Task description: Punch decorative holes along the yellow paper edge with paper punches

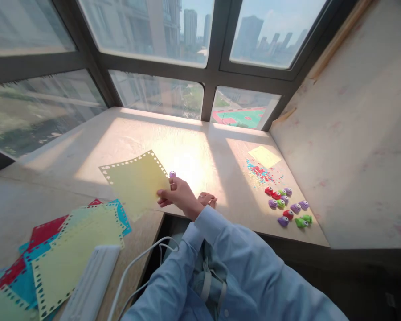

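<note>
My right hand [181,196] reaches across to the left and pinches the right edge of a pale yellow paper sheet [135,183]. Small shaped holes run along the sheet's far and right edges. Just beyond my fingers sits a small purple craft punch [173,174] with a white eye; I cannot tell whether they touch. My left hand [207,199] is crossed under the right arm and partly hidden by it. Its visible fingers lie on the table's near edge, with nothing seen in them.
Red, blue and yellow punched sheets [83,232] are piled at left, beside a white power strip [92,283] with a cable [130,267]. At right lie several purple, red and green craft punches [288,215], confetti [262,173] and a small yellow paper [264,156]. Windows stand behind.
</note>
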`<state>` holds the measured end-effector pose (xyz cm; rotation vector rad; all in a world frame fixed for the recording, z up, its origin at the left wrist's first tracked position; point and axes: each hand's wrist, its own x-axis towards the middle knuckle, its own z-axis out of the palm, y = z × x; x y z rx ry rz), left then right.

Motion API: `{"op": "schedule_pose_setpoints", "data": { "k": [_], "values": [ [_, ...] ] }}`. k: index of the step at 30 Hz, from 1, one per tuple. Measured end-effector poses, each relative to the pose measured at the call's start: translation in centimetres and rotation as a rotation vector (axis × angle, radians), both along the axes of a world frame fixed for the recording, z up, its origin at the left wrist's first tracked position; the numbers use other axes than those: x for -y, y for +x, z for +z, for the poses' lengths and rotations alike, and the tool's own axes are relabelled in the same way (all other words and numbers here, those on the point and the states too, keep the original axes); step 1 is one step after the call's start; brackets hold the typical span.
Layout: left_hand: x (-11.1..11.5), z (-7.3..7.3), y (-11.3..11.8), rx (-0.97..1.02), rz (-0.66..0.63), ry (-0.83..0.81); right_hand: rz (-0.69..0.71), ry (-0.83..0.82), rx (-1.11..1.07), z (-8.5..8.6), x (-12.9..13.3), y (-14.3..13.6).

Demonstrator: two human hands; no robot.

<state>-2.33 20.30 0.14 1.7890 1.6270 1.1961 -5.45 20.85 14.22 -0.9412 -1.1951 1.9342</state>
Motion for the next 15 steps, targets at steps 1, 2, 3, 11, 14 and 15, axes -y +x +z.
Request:
{"op": "schedule_pose_setpoints", "data": {
  "k": [1,2,3,11,14,15],
  "values": [
    [0.1,0.1,0.0,0.0,0.016,0.0,0.066,-0.058,-0.001,-0.6,0.5,-1.8],
    [0.3,0.2,0.0,-0.005,0.028,0.001,0.126,-0.114,0.005,-1.2,1.0,-3.4],
    [0.4,0.4,0.1,-0.011,0.034,0.002,0.18,-0.158,0.006,-1.8,1.6,-5.0],
    [1.1,1.7,-0.1,-0.043,0.022,-0.007,0.439,-0.501,0.055,-6.5,6.0,-13.0],
    [1.2,1.7,-0.1,-0.04,0.003,0.0,0.528,-0.453,0.104,-7.3,6.6,-13.4],
    [1.3,1.8,-0.1,-0.04,-0.001,0.001,0.566,-0.397,0.123,-7.2,6.7,-13.2]
  ]
}}
